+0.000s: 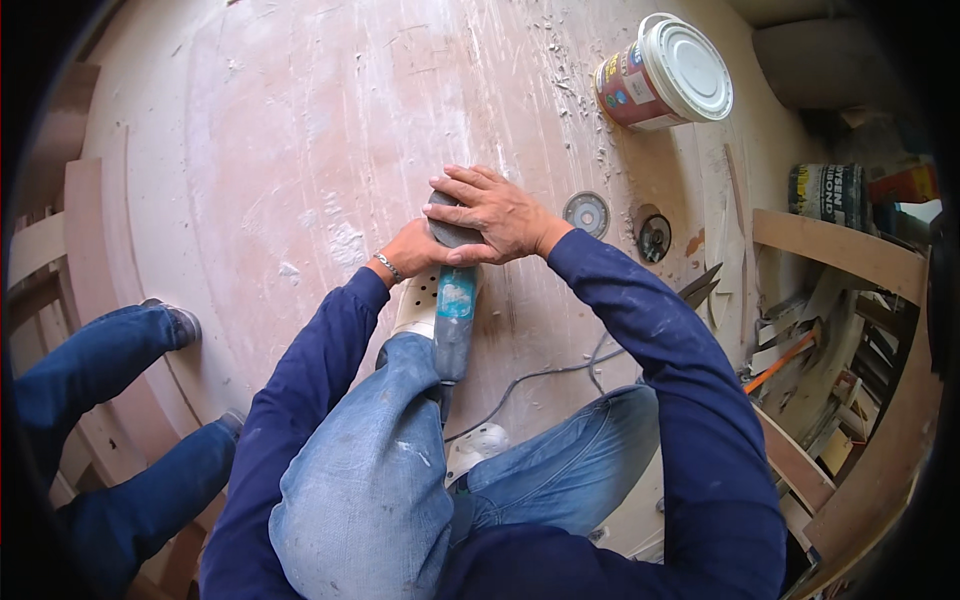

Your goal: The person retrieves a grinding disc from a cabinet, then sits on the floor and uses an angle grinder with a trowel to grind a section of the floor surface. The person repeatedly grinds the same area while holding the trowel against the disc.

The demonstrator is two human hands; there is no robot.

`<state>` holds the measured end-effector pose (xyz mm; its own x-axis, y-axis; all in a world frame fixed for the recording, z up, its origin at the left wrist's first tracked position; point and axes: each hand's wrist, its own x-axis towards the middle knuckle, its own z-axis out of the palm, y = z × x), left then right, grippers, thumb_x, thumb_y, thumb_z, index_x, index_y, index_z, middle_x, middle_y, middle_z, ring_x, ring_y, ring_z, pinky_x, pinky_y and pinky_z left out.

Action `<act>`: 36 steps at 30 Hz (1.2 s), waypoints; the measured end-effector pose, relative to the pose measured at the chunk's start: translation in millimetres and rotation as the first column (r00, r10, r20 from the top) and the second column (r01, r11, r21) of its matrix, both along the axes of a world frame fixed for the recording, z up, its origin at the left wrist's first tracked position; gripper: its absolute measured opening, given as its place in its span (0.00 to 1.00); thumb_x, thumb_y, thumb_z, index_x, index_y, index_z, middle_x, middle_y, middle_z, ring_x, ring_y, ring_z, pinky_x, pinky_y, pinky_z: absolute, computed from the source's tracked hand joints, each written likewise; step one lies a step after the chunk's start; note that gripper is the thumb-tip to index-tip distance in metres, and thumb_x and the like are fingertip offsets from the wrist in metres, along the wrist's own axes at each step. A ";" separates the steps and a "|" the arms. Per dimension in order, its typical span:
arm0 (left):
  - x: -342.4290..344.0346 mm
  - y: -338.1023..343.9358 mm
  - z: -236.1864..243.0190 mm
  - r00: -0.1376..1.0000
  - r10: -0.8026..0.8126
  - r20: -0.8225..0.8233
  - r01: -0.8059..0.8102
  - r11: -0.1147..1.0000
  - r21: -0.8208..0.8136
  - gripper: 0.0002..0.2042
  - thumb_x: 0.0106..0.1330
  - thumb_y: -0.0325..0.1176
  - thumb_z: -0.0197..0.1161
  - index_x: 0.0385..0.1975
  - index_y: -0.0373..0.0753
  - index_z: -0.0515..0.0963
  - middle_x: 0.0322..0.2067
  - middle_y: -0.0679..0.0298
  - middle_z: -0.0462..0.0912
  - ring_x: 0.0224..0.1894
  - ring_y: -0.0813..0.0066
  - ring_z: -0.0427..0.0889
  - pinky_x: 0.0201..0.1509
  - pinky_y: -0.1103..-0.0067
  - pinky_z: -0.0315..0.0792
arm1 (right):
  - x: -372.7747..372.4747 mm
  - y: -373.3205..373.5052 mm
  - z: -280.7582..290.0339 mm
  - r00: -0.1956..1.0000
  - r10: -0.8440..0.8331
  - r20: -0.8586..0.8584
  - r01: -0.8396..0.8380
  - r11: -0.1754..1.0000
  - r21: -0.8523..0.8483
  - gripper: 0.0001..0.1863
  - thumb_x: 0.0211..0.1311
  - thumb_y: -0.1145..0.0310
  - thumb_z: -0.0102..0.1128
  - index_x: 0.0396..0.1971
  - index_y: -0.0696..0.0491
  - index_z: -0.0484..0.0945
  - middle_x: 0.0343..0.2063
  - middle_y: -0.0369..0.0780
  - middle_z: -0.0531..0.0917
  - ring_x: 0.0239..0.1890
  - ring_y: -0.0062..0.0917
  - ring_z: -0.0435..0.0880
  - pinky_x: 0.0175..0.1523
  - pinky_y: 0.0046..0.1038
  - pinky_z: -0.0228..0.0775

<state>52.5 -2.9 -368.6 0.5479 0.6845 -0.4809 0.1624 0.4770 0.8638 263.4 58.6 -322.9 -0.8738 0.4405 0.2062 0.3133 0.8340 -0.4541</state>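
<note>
An angle grinder point(456, 310) with a grey and teal body stands against my bent left knee, its head pointing away from me. My left hand point(413, 248) is closed round the head end, with most of its fingers hidden. Over the dark round disc point(450, 234) at the head lies my right hand point(500, 218), its thumb and fingers curled round the disc's edge. The tool's cable point(530, 378) trails across the floor to the right. Beyond my right wrist lie a grey metal disc point(587, 214) and a dark ring-shaped part point(655, 237).
A lidded paint bucket point(640, 90) stands at the far right, near scattered scrapings. Dark pointed blades point(700, 285) lie by my right forearm. Wood offcuts point(800, 350) and a dark tin point(828, 195) fill the right side. Another person's legs point(130, 345) are at left, beside boards point(95, 260).
</note>
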 end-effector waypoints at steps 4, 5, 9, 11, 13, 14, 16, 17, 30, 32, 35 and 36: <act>5.1 -6.0 12.7 0.999 -0.022 -0.049 0.022 1.000 -0.005 0.33 0.51 0.46 0.80 0.56 0.36 0.78 0.50 0.59 0.84 0.51 0.70 0.82 0.56 0.72 0.78 | -0.9 -2.8 -3.6 0.998 -0.024 -0.050 0.023 1.000 -0.018 0.35 0.58 0.41 0.64 0.59 0.49 0.80 0.58 0.48 0.75 0.62 0.45 0.73 0.67 0.44 0.67; 6.5 -8.2 16.4 0.998 -0.036 -0.044 0.036 0.999 -0.004 0.35 0.49 0.46 0.80 0.57 0.35 0.77 0.50 0.58 0.84 0.51 0.68 0.82 0.56 0.72 0.78 | -0.7 -5.9 -1.6 0.997 -0.047 -0.068 0.047 0.999 0.007 0.35 0.55 0.42 0.66 0.59 0.49 0.80 0.57 0.48 0.76 0.60 0.44 0.74 0.65 0.43 0.68; 6.7 -14.9 17.2 0.999 -0.028 -0.036 0.027 1.000 -0.012 0.40 0.47 0.44 0.80 0.60 0.33 0.72 0.52 0.55 0.82 0.53 0.66 0.81 0.59 0.72 0.76 | 0.2 -8.0 4.6 0.993 -0.086 -0.086 0.084 0.996 -0.021 0.35 0.51 0.44 0.69 0.57 0.49 0.81 0.57 0.47 0.76 0.60 0.44 0.75 0.64 0.42 0.69; 12.1 -20.8 13.8 0.998 0.053 -0.026 -0.053 0.999 0.014 0.39 0.48 0.43 0.79 0.59 0.33 0.72 0.51 0.55 0.82 0.54 0.66 0.81 0.60 0.71 0.76 | -2.5 -10.0 4.3 0.990 -0.113 -0.080 0.111 0.994 -0.023 0.35 0.50 0.45 0.69 0.57 0.49 0.81 0.57 0.46 0.76 0.60 0.43 0.75 0.64 0.42 0.69; 17.5 -23.9 12.9 0.995 0.103 -0.015 -0.102 0.992 0.075 0.38 0.49 0.43 0.78 0.60 0.32 0.71 0.52 0.54 0.82 0.54 0.65 0.81 0.59 0.70 0.76 | -0.5 -12.9 3.7 0.984 -0.155 -0.085 0.155 0.988 -0.008 0.35 0.50 0.46 0.69 0.56 0.49 0.81 0.56 0.46 0.76 0.59 0.43 0.75 0.64 0.42 0.69; 19.8 -25.9 11.7 0.991 0.129 -0.025 -0.126 0.987 0.100 0.39 0.49 0.43 0.78 0.60 0.32 0.71 0.52 0.54 0.82 0.54 0.65 0.81 0.59 0.70 0.76 | -0.3 -15.4 4.2 0.981 -0.175 -0.088 0.175 0.985 -0.003 0.34 0.49 0.46 0.69 0.56 0.49 0.81 0.56 0.46 0.76 0.59 0.43 0.75 0.64 0.42 0.69; 20.8 -30.7 9.8 0.986 0.163 -0.025 -0.159 0.981 0.114 0.39 0.49 0.43 0.78 0.61 0.32 0.70 0.52 0.54 0.81 0.54 0.65 0.81 0.59 0.70 0.76 | -2.6 -20.0 4.1 0.974 -0.209 -0.084 0.209 0.978 -0.004 0.34 0.48 0.47 0.69 0.55 0.49 0.82 0.56 0.46 0.77 0.59 0.43 0.75 0.64 0.42 0.69; 20.0 -31.4 9.8 0.985 0.171 -0.018 -0.168 0.980 0.107 0.39 0.50 0.43 0.78 0.61 0.32 0.70 0.52 0.54 0.81 0.54 0.65 0.81 0.59 0.70 0.76 | -4.7 -21.0 4.1 0.970 -0.227 -0.085 0.228 0.974 -0.002 0.34 0.48 0.47 0.69 0.55 0.49 0.82 0.55 0.46 0.77 0.59 0.43 0.75 0.64 0.42 0.69; 8.7 -37.3 -3.9 0.980 0.170 -0.104 -0.163 0.984 0.071 0.27 0.57 0.40 0.75 0.54 0.32 0.79 0.47 0.58 0.85 0.48 0.70 0.84 0.55 0.73 0.77 | -2.5 -68.9 0.5 0.699 -0.696 -0.162 0.705 0.709 -0.002 0.46 0.54 0.32 0.65 0.64 0.52 0.74 0.63 0.53 0.72 0.67 0.49 0.69 0.73 0.46 0.57; 11.1 -31.1 15.6 0.972 0.228 -0.061 -0.229 0.974 -0.007 0.24 0.57 0.39 0.75 0.51 0.31 0.81 0.45 0.60 0.86 0.47 0.72 0.84 0.53 0.74 0.77 | -1.7 -109.1 -4.2 0.366 -0.924 -0.112 0.880 0.383 -0.281 0.50 0.59 0.31 0.62 0.70 0.56 0.67 0.66 0.56 0.69 0.70 0.52 0.65 0.74 0.47 0.55; 25.0 -24.2 24.9 0.941 0.327 0.088 -0.322 0.944 -0.068 0.23 0.58 0.37 0.73 0.51 0.30 0.81 0.45 0.62 0.85 0.46 0.72 0.83 0.53 0.75 0.76 | 4.6 -168.0 -4.0 0.226 -0.882 0.413 0.482 -0.267 -0.834 0.48 0.62 0.37 0.67 0.65 0.64 0.68 0.55 0.53 0.81 0.59 0.41 0.80 0.65 0.36 0.70; 33.7 -17.5 26.8 0.927 0.321 0.193 -0.302 0.945 -0.122 0.26 0.59 0.37 0.72 0.54 0.30 0.78 0.47 0.61 0.84 0.46 0.71 0.83 0.53 0.75 0.76 | 6.0 -174.4 3.3 0.363 -0.906 0.215 0.039 -0.216 -0.976 0.43 0.64 0.38 0.65 0.63 0.62 0.70 0.56 0.52 0.81 0.59 0.36 0.81 0.63 0.36 0.74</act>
